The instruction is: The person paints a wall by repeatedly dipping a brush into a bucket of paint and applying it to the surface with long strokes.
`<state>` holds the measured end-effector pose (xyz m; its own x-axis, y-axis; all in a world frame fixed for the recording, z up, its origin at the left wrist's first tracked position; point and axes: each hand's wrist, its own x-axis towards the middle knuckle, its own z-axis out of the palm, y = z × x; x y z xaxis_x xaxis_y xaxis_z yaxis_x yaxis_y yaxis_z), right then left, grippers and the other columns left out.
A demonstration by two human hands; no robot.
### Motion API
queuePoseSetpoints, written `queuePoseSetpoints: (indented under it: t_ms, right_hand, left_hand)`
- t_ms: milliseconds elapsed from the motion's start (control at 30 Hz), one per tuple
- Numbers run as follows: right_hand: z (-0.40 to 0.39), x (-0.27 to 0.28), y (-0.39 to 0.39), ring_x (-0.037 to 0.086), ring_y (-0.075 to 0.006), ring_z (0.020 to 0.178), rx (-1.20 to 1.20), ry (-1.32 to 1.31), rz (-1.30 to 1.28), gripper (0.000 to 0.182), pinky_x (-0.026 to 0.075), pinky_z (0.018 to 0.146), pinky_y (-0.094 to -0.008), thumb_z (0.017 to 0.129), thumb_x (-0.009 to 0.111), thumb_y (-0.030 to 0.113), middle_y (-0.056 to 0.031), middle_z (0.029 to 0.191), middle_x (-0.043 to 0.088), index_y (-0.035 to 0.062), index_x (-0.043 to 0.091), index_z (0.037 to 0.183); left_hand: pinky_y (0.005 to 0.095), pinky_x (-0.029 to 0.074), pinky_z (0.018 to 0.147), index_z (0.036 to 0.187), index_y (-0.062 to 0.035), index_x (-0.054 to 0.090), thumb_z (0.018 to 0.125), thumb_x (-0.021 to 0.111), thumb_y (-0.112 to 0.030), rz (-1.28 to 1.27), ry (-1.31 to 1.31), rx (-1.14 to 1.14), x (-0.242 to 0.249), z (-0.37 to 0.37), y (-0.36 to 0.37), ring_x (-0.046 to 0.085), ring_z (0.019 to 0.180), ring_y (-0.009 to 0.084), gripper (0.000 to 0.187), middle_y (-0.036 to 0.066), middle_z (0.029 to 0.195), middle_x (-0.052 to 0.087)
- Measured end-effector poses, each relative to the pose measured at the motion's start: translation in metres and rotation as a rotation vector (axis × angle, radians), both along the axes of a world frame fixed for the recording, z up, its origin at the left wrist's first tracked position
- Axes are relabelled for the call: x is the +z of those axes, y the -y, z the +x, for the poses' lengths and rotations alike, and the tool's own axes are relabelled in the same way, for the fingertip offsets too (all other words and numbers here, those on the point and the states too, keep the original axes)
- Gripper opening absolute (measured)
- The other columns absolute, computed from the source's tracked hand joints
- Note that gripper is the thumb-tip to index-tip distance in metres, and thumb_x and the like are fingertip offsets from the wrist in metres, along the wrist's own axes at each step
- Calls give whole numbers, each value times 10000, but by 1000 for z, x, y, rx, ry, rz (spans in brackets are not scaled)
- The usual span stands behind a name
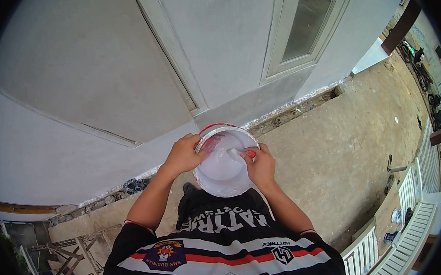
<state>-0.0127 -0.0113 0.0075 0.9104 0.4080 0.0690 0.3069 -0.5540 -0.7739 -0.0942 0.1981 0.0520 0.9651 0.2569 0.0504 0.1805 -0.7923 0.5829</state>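
Note:
A white bucket (222, 192) with red on its far rim is held in front of my body, its mouth facing up at me. White paint (219, 167) lies inside, and a reddish patch shows on the inner left wall. My left hand (184, 154) grips the bucket's left rim, the fingers partly hidden behind it. At the right rim, my right hand (260, 167) closes on what looks like a paintbrush (235, 154) with a red handle. Its paint-covered white end points inward over the paint. Whether the right fingers also hold the rim cannot be made out.
A pale wall (227, 41) with a narrow window (307, 28) stands ahead. Along its foot runs a rubble-filled trench (296, 112) beside the concrete floor (342, 146). A white slatted bench (401, 252) is at right; a wooden frame (76, 255) lies lower left. Motorcycles (422, 70) stand farther off.

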Motion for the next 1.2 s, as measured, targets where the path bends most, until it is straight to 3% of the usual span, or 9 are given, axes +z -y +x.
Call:
queuePoseSetpoints:
  t_ms: [100, 500, 600, 700, 800, 900, 1000, 1100, 1200]
  right_hand:
    - [8, 8, 2, 581, -286, 705, 18, 20, -4, 178, 459, 620, -348, 699, 703, 182, -108, 828, 573, 56, 653, 813]
    - [23, 18, -2, 586, -280, 678, 207, 146, 17, 174, 467, 612, -362, 715, 687, 197, -100, 886, 571, 69, 661, 830]
    - [29, 17, -7, 592, -289, 726, 281, 119, 41, 194, 472, 647, -354, 703, 698, 203, -125, 1000, 571, 75, 670, 846]
    - [31, 16, -13, 559, -314, 913, 386, 135, 139, 208, 458, 728, -366, 688, 709, 208, -114, 1185, 505, 91, 680, 857]
    - [21, 41, -18, 471, -332, 1049, 455, 419, -39, 202, 431, 799, -387, 667, 710, 203, -72, 1297, 415, 123, 688, 852]
    - [3, 73, -26, 393, -330, 1101, 539, 497, -199, 226, 378, 871, -424, 618, 736, 184, -43, 1310, 385, 152, 683, 836]
    - [-4, 86, -35, 496, -272, 960, 729, 573, -265, 222, 444, 788, -378, 634, 694, 184, -20, 1156, 502, 133, 666, 848]
    - [1, 74, -50, 550, -212, 850, 868, 451, -78, 222, 469, 725, -329, 660, 668, 164, -16, 985, 576, 100, 636, 870]
    - [4, 80, -75, 579, -174, 792, 904, 589, 33, 218, 482, 697, -292, 676, 641, 129, -28, 891, 602, 74, 616, 885]
  left_hand:
    - [379, 428, 583, 780, -8, 512, 647, 613, -177, -201, -143, 77, 4, 3, -1, 542, 618, 292, 237, 150, 670, 540]
    - [306, 404, 519, 697, -3, 473, 573, 566, -45, -390, -25, 126, 13, -1, 3, 485, 511, 197, 161, 118, 543, 473]
    - [296, 361, 485, 663, -1, 428, 561, 563, -40, -430, 57, 200, 12, -8, 3, 396, 485, 176, 173, 102, 517, 405]
    - [292, 312, 462, 639, -4, 370, 554, 549, -27, -436, 155, 214, 2, -16, -4, 317, 491, 157, 199, 82, 515, 323]
    - [287, 272, 452, 634, -8, 336, 550, 532, -15, -437, 184, 244, 0, -22, -13, 258, 507, 153, 213, 65, 523, 268]
    - [285, 272, 451, 630, -7, 329, 547, 517, -6, -457, 218, 273, -3, -27, -25, 262, 505, 145, 206, 63, 523, 261]
    - [281, 273, 452, 636, -6, 336, 549, 514, -5, -482, 247, 312, 5, -33, -34, 265, 506, 141, 198, 62, 522, 264]
    - [243, 246, 453, 621, -20, 324, 555, 506, -18, -474, 285, 314, 17, -38, -43, 273, 521, 81, 194, -2, 529, 273]
    - [242, 246, 452, 625, -20, 327, 558, 508, -17, -452, 316, 283, 20, -41, -55, 266, 523, 79, 192, -5, 531, 276]
